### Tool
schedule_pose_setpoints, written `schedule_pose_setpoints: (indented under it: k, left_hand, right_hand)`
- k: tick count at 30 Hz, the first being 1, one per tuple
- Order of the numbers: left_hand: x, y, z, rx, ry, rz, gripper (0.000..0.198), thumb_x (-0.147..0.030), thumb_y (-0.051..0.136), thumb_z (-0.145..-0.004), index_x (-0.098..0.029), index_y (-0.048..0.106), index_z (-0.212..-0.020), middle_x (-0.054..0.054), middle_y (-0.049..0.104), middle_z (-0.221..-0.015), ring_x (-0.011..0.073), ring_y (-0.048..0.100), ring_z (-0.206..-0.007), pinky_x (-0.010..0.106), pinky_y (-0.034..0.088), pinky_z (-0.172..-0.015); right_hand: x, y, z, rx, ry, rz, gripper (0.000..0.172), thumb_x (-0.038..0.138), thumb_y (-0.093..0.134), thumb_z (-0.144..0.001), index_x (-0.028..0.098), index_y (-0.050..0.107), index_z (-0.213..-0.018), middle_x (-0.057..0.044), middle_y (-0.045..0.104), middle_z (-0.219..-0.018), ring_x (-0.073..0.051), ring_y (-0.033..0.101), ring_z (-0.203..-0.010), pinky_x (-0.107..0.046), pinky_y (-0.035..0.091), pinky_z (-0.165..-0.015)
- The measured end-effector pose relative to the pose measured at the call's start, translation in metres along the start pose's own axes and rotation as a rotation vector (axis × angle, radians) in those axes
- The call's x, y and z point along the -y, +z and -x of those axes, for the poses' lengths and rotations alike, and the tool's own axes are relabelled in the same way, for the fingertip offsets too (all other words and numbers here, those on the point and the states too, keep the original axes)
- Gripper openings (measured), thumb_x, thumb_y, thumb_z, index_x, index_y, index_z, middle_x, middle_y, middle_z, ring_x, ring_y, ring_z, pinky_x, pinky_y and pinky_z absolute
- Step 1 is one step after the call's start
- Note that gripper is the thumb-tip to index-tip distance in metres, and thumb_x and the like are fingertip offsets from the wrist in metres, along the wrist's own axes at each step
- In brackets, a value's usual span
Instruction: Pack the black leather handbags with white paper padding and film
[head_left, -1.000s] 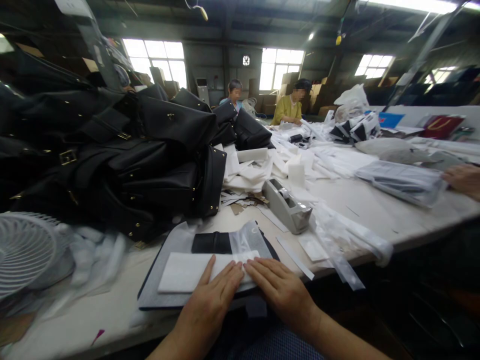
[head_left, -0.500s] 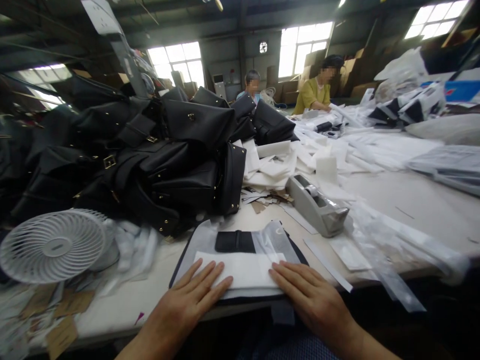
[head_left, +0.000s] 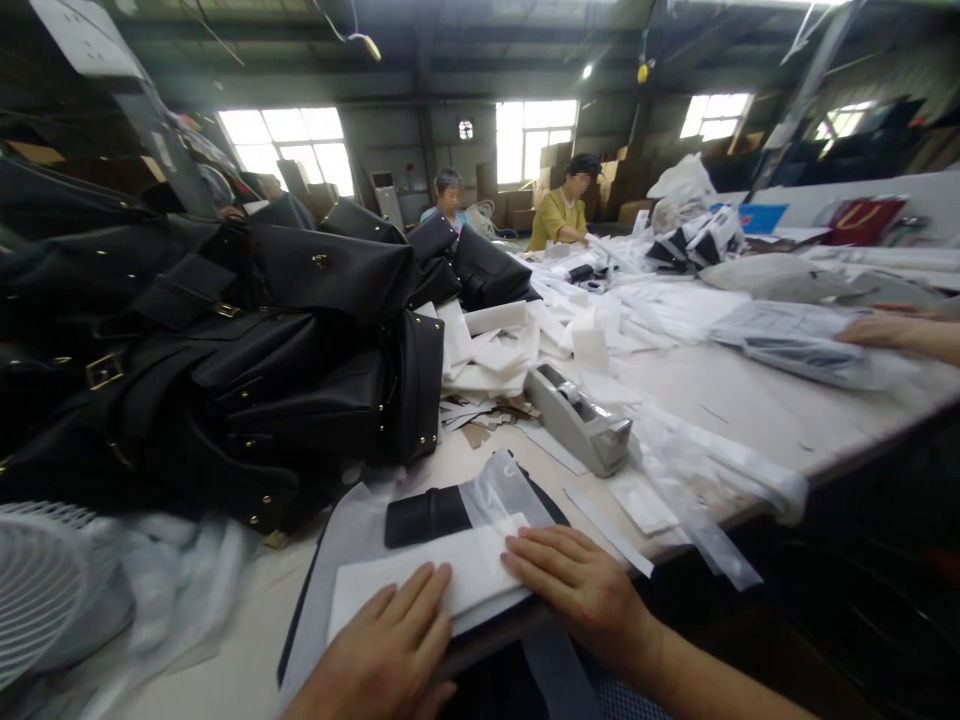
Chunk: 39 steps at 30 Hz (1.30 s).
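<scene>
In front of me a flat black bag piece lies at the table's edge, covered with thin whitish paper (head_left: 346, 525). On the paper rests a black strap piece (head_left: 426, 514) with a loop round it. A folded white foam sheet (head_left: 474, 562) lies across the lower part. My left hand (head_left: 386, 640) rests on the sheet's near left side, fingers stretched out. Across its right end lie the flat fingers of my right hand (head_left: 581, 585). Neither hand grips anything.
Black bags (head_left: 300, 360) with gold fittings are heaped at left, behind a white fan (head_left: 34, 590). A grey tape dispenser (head_left: 581, 420) stands right of centre. Foam scraps (head_left: 495, 350) lie behind it. At far right another person's hand (head_left: 874, 328) touches a plastic-wrapped item.
The view has swung to the right. The bag piece and foam sheet now lie at a slant, with my left hand nearer. Another person's hand has come into view at right.
</scene>
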<state>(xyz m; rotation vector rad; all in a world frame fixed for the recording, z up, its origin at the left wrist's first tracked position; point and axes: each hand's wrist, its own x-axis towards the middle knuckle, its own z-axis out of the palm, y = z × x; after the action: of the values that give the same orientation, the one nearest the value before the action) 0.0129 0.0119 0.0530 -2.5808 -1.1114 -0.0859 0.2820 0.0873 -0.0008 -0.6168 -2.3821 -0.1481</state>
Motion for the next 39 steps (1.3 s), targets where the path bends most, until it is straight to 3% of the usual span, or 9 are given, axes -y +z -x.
schedule_pose_setpoints:
  k: [3,6,9,12,19,25,31,36,39]
  left_hand:
    - [-0.005,-0.01,-0.039,0.137,-0.121,0.095,0.034,-0.051,0.063,-0.084,-0.018,0.068,-0.09,0.01,0.073,-0.094,0.0251,0.07,-0.076,0.034,0.06,-0.058]
    - [-0.007,0.0,-0.062,0.035,-0.149,0.155,0.04,-0.054,0.057,-0.088,-0.017,0.066,-0.077,0.008,0.068,-0.075,0.0256,0.066,-0.065,0.042,0.06,-0.055]
    - [-0.001,0.018,-0.064,-0.148,-0.029,0.248,0.056,-0.067,0.052,-0.084,-0.015,0.066,-0.101,0.016,0.07,-0.108,0.0316,0.068,-0.097,0.052,0.06,-0.081]
    - [0.002,0.031,-0.055,-0.184,0.025,0.277,0.082,-0.069,0.051,-0.083,-0.008,0.045,-0.139,0.02,0.049,-0.145,0.0305,0.049,-0.133,0.045,0.049,-0.104]
    - [-0.018,0.043,-0.05,-0.245,0.108,0.113,0.043,-0.013,0.034,-0.099,-0.008,0.045,-0.141,0.011,0.058,-0.139,0.0191,0.051,-0.131,0.033,0.048,-0.106]
    - [-0.02,0.047,-0.048,-0.22,0.14,0.099,0.047,-0.007,0.031,-0.097,-0.01,0.041,-0.143,0.01,0.054,-0.144,0.0192,0.047,-0.135,0.034,0.046,-0.109]
    - [-0.021,0.045,-0.049,-0.229,0.128,0.055,0.048,-0.006,0.027,-0.098,-0.01,0.042,-0.143,0.009,0.054,-0.143,0.0192,0.047,-0.134,0.034,0.048,-0.106]
    - [-0.02,0.053,-0.051,-0.269,0.13,-0.001,0.052,-0.001,0.028,-0.093,-0.012,0.046,-0.141,0.006,0.057,-0.14,0.0213,0.051,-0.131,0.034,0.05,-0.104]
    - [-0.017,0.061,-0.052,-0.344,0.119,-0.019,0.051,0.0,0.028,-0.094,-0.014,0.053,-0.135,0.004,0.064,-0.133,0.02,0.058,-0.124,0.033,0.049,-0.103]
  right_hand:
    - [-0.001,0.001,0.0,-0.023,-0.002,-0.011,0.032,0.02,0.041,-0.102,0.019,0.064,-0.125,-0.005,0.071,-0.12,-0.021,0.067,-0.109,-0.039,0.058,-0.087]
    - [-0.001,0.002,0.001,-0.04,0.02,-0.014,0.03,0.023,0.043,-0.102,0.019,0.064,-0.124,-0.004,0.071,-0.121,-0.021,0.067,-0.109,-0.039,0.058,-0.086]
    - [0.001,0.002,0.001,-0.054,0.037,-0.024,0.029,0.024,0.044,-0.102,0.019,0.064,-0.123,-0.003,0.071,-0.121,-0.021,0.068,-0.108,-0.039,0.059,-0.086]
    - [0.001,0.002,0.001,-0.081,0.025,-0.038,0.029,0.021,0.043,-0.102,0.017,0.064,-0.123,-0.004,0.071,-0.12,-0.021,0.068,-0.108,-0.038,0.059,-0.087]
    - [-0.003,0.006,0.01,-0.126,0.01,-0.086,0.03,0.013,0.041,-0.101,0.011,0.064,-0.12,-0.007,0.071,-0.121,-0.02,0.063,-0.115,-0.038,0.055,-0.099]
    - [-0.002,-0.013,0.014,0.031,0.021,-0.216,0.033,0.011,0.048,-0.096,0.008,0.057,-0.128,-0.013,0.064,-0.131,-0.025,0.054,-0.128,-0.047,0.044,-0.111]
    - [-0.014,-0.035,-0.024,-0.023,0.199,-0.481,0.017,0.014,0.053,-0.095,0.014,0.066,-0.105,-0.009,0.073,-0.1,-0.017,0.067,-0.103,-0.031,0.053,-0.097]
    - [-0.044,0.008,-0.083,0.347,0.043,-0.26,0.038,0.026,0.052,-0.097,0.011,0.055,-0.132,-0.014,0.061,-0.133,-0.027,0.05,-0.13,-0.046,0.035,-0.114]
    - [-0.056,0.028,-0.101,0.575,0.051,-0.164,0.045,0.039,0.054,-0.096,0.01,0.056,-0.131,-0.016,0.064,-0.129,-0.031,0.047,-0.133,-0.055,0.024,-0.116]
